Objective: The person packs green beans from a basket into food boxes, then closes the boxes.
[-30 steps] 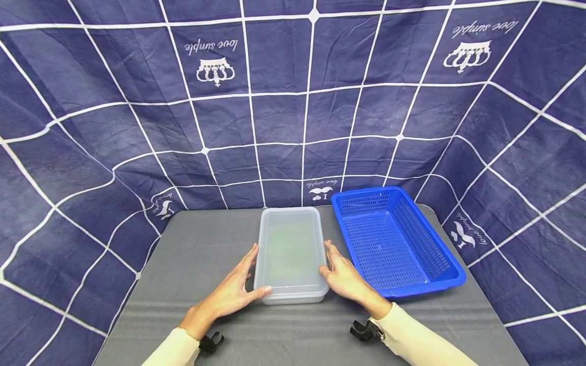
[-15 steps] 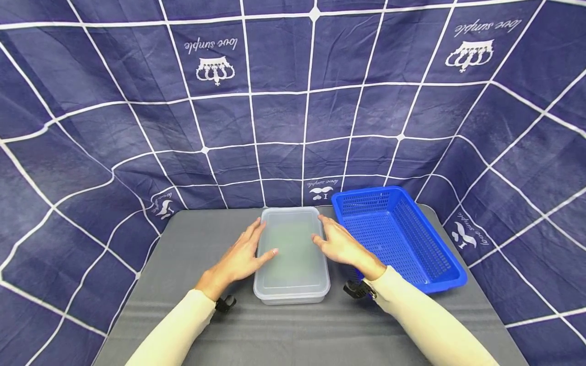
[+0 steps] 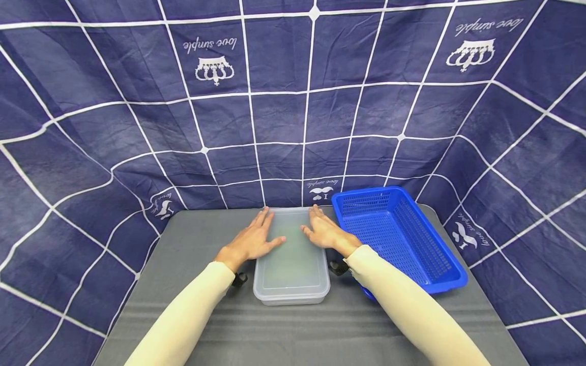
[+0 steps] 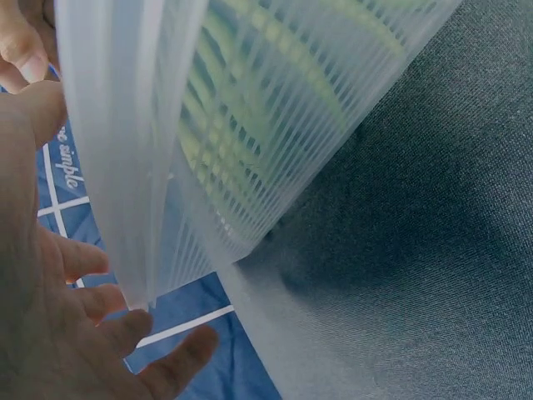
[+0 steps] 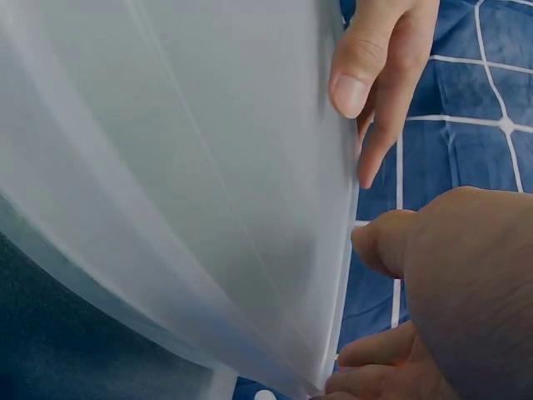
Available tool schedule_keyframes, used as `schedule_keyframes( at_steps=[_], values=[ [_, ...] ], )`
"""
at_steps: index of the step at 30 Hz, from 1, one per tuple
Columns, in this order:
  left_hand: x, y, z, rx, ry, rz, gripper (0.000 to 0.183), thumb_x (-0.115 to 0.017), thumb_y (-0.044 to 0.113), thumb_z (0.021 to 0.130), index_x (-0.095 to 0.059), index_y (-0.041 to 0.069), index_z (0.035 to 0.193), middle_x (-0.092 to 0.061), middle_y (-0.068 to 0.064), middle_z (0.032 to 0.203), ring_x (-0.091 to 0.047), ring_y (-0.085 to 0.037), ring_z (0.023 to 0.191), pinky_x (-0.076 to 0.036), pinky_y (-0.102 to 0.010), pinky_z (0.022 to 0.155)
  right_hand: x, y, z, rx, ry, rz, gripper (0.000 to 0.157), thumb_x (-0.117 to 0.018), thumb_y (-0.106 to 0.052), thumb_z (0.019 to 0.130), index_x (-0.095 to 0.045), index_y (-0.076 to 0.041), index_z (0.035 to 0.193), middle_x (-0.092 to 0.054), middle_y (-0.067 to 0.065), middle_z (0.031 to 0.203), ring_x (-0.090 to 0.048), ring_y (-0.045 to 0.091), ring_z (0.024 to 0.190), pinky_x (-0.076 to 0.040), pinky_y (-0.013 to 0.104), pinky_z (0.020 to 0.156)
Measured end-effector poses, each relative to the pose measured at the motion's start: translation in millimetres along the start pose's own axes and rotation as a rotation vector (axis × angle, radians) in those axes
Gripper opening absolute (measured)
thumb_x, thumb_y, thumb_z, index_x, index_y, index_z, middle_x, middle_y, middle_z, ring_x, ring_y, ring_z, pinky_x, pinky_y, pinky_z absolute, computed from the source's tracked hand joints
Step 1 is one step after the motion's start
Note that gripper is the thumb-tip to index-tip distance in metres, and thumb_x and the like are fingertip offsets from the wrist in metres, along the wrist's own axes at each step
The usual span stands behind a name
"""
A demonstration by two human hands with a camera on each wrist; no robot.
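A translucent plastic food container (image 3: 293, 277) with a lid lies lengthwise on the grey table (image 3: 206, 229). Long green pieces (image 4: 241, 100) show through its ribbed wall in the left wrist view; their kind is unclear. My left hand (image 3: 252, 241) lies along the lid's left edge, its fingers extended toward the far left corner and its thumb over the lid. At the far right corner, my right hand (image 3: 326, 233) touches the lid with straight fingers, thumb pointing inward. Neither hand curls round the container. Both thumbs appear near the lid (image 5: 250, 167) in the right wrist view.
A blue perforated plastic basket (image 3: 453, 277) stands right of the container, partly behind my right forearm. Navy cloth (image 3: 284, 122) with white lines hangs behind the table and along both sides. A black strap device sits on each wrist.
Both hands have slid forward along the lid, from its near sides to the far corners. The thumbs now lie further over the lid. The container and basket have stayed in place.
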State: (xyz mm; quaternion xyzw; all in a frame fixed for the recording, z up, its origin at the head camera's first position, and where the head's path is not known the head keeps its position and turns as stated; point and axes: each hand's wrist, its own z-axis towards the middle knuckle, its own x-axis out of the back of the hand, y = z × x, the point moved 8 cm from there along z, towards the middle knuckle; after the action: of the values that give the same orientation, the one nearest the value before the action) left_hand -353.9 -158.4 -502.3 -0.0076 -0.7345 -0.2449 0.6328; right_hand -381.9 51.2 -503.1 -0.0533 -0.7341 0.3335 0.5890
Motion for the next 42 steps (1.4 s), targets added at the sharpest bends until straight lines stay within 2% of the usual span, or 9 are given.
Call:
schedule_keyframes(
  at_steps=[3,9,16,20,24,27,29,34,42],
  values=[
    [-1.2,-0.5,0.6,0.012,-0.013,0.017,0.104,-0.057,0.066,0.115,-0.022,-0.003,0.184,-0.012,-0.026,0.196,-0.021,-0.048,0.182,-0.031,-0.063,0.144,0.8,-4,-5,-0.015,-0.014,-0.002,0.083,-0.053,-0.035,0.123,-0.022,0.020,0.176,-0.014,0.040,0.189,-0.012,0.052,0.182,-0.011,0.059,0.150],
    [-2.5,0.7,0.4,0.018,-0.026,0.018,0.103,-0.058,0.064,0.115,-0.020,-0.003,0.184,-0.012,-0.024,0.196,-0.021,-0.045,0.182,-0.028,-0.060,0.146,3.0,-9,-9,-0.045,-0.022,-0.047,0.084,-0.053,-0.037,0.122,-0.022,0.020,0.176,-0.017,0.039,0.189,-0.015,0.050,0.182,-0.014,0.058,0.150],
    [1.1,2.6,1.0,0.011,-0.070,0.017,0.105,-0.056,0.065,0.115,-0.017,-0.004,0.184,-0.009,-0.023,0.197,-0.017,-0.044,0.183,-0.024,-0.058,0.148,0.9,-3,-4,-0.068,-0.013,-0.032,0.092,-0.056,-0.046,0.120,-0.024,0.020,0.176,-0.019,0.039,0.189,-0.018,0.051,0.181,-0.014,0.055,0.150],
    [2.3,-1.4,2.4,0.003,-0.060,0.006,0.104,-0.056,0.064,0.116,-0.017,-0.003,0.185,-0.009,-0.021,0.197,-0.016,-0.041,0.184,-0.024,-0.058,0.148,6.9,-7,-5,-0.079,0.003,-0.039,0.091,-0.059,-0.044,0.119,-0.026,0.018,0.177,-0.021,0.036,0.190,-0.020,0.049,0.181,-0.016,0.055,0.150],
    [-5.7,-9.6,0.6,-0.009,-0.015,-0.018,0.103,-0.054,0.064,0.117,-0.013,0.000,0.186,-0.004,-0.016,0.199,-0.013,-0.039,0.185,-0.028,-0.062,0.146,6.2,-8,-6,-0.097,-0.016,-0.037,0.088,-0.058,-0.042,0.121,-0.023,0.015,0.179,-0.015,0.032,0.192,-0.019,0.048,0.181,-0.016,0.055,0.149],
    [-11.7,-13.2,-3.2,-0.020,0.030,-0.041,0.103,-0.053,0.064,0.117,-0.010,0.001,0.187,0.000,-0.017,0.198,-0.011,-0.040,0.185,-0.033,-0.066,0.142,1.5,-7,-10,-0.103,-0.040,-0.019,0.090,-0.056,-0.042,0.122,-0.015,0.013,0.181,-0.006,0.031,0.193,-0.015,0.048,0.182,-0.015,0.056,0.149],
    [-14.3,-13.7,-6.4,-0.016,0.053,-0.048,0.103,-0.053,0.065,0.117,-0.011,0.000,0.186,0.000,-0.020,0.198,-0.017,-0.043,0.183,-0.038,-0.068,0.139,-4.6,-2,-10,-0.081,-0.035,0.001,0.094,-0.056,-0.045,0.122,-0.012,0.014,0.181,-0.003,0.034,0.192,-0.013,0.051,0.182,-0.014,0.057,0.150],
    [-18.6,-8.3,-21.5,-0.006,0.080,-0.044,0.103,-0.054,0.064,0.117,-0.015,-0.001,0.186,-0.002,-0.022,0.198,-0.032,-0.049,0.178,-0.046,-0.069,0.133,-6.7,-6,-28,-0.065,-0.013,0.028,0.095,-0.058,-0.041,0.120,-0.013,0.017,0.179,-0.003,0.039,0.190,-0.014,0.054,0.180,-0.016,0.061,0.148],
    [-31.0,10.3,-52.6,-0.020,0.091,-0.034,0.104,-0.055,0.063,0.118,-0.015,-0.005,0.184,-0.001,-0.024,0.197,-0.010,-0.045,0.184,-0.043,-0.068,0.136,-12.0,-24,-67,-0.091,-0.032,-0.030,0.089,-0.061,-0.035,0.120,-0.019,0.015,0.179,-0.009,0.039,0.190,-0.030,0.056,0.175,-0.028,0.065,0.144]
  ],
)
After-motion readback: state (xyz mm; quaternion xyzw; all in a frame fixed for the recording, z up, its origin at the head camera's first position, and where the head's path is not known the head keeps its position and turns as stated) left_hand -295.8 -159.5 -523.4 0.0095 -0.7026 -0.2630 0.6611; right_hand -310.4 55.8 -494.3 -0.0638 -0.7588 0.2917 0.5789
